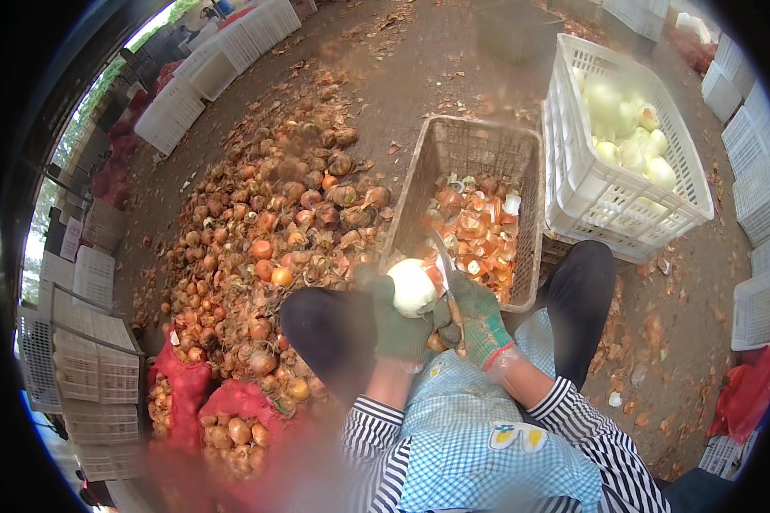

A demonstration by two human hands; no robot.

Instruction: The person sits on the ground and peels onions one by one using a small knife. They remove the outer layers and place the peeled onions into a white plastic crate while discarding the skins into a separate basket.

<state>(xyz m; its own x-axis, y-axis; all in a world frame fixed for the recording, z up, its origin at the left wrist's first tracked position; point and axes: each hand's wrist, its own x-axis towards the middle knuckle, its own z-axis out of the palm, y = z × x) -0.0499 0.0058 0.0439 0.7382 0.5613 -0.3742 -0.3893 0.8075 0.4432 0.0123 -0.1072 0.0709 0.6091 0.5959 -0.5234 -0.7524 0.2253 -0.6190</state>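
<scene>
My left hand, in a green work glove, grips a mostly peeled onion whose white flesh faces up. A strip of orange skin clings to the onion's right side. In my gloved right hand is a knife with a curved blade and a wooden handle. Its blade lies against or very close to the skin strip. Both hands are above my lap, at the near end of a dirty plastic crate holding onion skins and trimmings.
A large heap of unpeeled onions spreads to the left. Red mesh sacks of onions lie nearer me. At right, a white crate contains peeled onions. Stacked crates line the left side. Loose skins litter the floor.
</scene>
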